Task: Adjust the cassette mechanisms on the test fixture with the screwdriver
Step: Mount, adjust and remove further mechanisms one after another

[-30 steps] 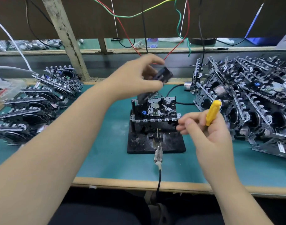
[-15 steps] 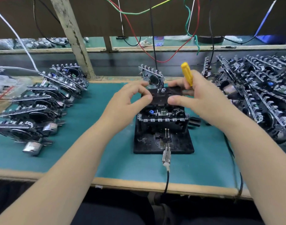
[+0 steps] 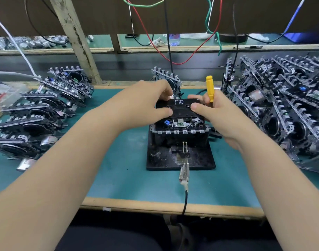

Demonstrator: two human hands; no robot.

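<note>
Centre frame: black cassette (image 3: pixel 180 108) marked "FE", carried in the left hand (image 3: pixel 146 104) alone a second ago, now lies on the mechanism (image 3: pixel 178 126) on the test fixture (image 3: pixel 180 158), both hands pinching its ends. Right hand (image 3: pixel 216 115) also clamps the yellow screwdriver (image 3: pixel 210 88), upright, unused. Likely seating precedes adjustment.

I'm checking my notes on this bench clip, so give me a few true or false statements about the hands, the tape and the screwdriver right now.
1. Both hands hold the black cassette over the fixture. True: the left hand and the right hand grip its ends.
2. The yellow screwdriver lies on the green mat. False: it sits in the right hand, handle pointing up.
3. The cassette is marked "FE". True.
4. Mechanisms are piled on only one side of the bench. False: piles sit on the left and on the right.
5. The screwdriver tip is turning a screw. False: no tip shows at any screw.
</note>
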